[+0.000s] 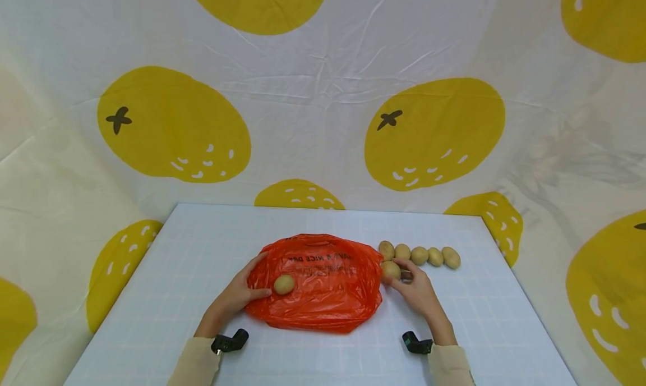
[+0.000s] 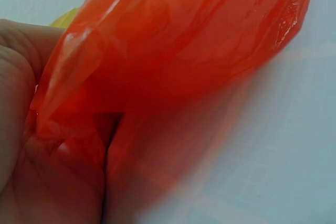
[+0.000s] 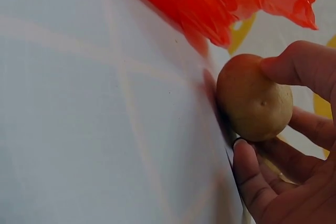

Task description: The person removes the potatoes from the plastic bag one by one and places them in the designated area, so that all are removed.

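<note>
A red plastic bag (image 1: 323, 296) with dark printed lettering lies spread on the table. My left hand (image 1: 239, 290) holds its left edge, and in the left wrist view the red plastic (image 2: 173, 51) passes between thumb and fingers. One potato (image 1: 284, 284) shows against the red plastic near the left thumb; whether it is inside the bag or on top, I cannot tell. By the bag's right edge, my right hand (image 1: 416, 290) grips another potato (image 1: 391, 271). The right wrist view shows this potato (image 3: 254, 98) between thumb and fingers, low over the white surface.
Several potatoes (image 1: 419, 256) stand in a row behind the right hand, to the right of the bag. The white table (image 1: 151, 296) has a faint grid pattern. A white cloth (image 1: 313, 128) with yellow fruit prints hangs behind it and at both sides.
</note>
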A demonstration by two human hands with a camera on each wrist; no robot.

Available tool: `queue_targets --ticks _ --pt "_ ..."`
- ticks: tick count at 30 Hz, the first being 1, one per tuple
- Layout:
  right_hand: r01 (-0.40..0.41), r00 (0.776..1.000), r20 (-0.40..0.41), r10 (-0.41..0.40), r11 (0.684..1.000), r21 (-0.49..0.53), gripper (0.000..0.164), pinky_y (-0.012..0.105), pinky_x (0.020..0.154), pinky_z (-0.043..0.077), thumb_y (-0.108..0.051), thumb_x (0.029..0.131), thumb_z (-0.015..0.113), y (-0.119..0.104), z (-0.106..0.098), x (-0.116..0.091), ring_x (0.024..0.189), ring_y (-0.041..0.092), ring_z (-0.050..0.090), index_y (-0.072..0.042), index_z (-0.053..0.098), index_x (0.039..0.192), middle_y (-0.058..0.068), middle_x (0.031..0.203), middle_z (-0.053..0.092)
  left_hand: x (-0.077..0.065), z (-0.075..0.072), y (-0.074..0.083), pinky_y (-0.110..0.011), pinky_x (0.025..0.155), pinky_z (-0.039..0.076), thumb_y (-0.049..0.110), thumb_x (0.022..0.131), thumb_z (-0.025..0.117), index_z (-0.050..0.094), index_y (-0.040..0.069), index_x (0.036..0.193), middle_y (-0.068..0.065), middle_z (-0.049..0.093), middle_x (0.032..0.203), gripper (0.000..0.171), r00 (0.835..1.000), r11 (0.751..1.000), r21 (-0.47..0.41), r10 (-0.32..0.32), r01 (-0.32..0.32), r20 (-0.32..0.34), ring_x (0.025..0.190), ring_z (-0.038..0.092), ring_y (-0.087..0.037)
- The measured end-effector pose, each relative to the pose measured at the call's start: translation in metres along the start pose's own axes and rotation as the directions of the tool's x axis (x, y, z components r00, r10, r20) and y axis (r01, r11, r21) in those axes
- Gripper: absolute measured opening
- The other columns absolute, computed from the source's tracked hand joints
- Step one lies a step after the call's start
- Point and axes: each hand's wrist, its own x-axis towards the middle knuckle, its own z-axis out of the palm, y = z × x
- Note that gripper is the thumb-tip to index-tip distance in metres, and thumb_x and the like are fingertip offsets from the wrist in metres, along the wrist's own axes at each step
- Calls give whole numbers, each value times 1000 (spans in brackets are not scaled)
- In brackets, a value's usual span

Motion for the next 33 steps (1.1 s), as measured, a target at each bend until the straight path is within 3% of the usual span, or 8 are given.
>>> queue_targets --ticks 12,22,33 --pt "5 1000 7 -6 1000 12 56 39 88 62 -29 91 80 1 -4 -2 113 35 68 -9 60 139 20 138 63 -1 -1 1 -62 119 34 22 82 86 30 36 161 -9 18 172 98 1000 1000 -19 17 -16 17 156 19 -41" --pt "18 1000 15 -19 1000 11 58 37 90 61 -29 92 79 -2 -8 -5 115 34 66 -6 57 141 20 140 61 -1 -1 -1 -61 118 36 22 83 85 29 37 161 -8 18 172 97 1000 1000 -1 14 -14 13 156 19 -41" --pt "35 999 6 -35 999 -25 60 52 99 56 -33 97 73 -19 -22 0 124 41 62 -4 53 145 20 141 60 -1 0 0 -61 116 40 15 83 84 29 33 162 -11 19 171 98 1000 1000 24 15 -16 7 154 21 -42"
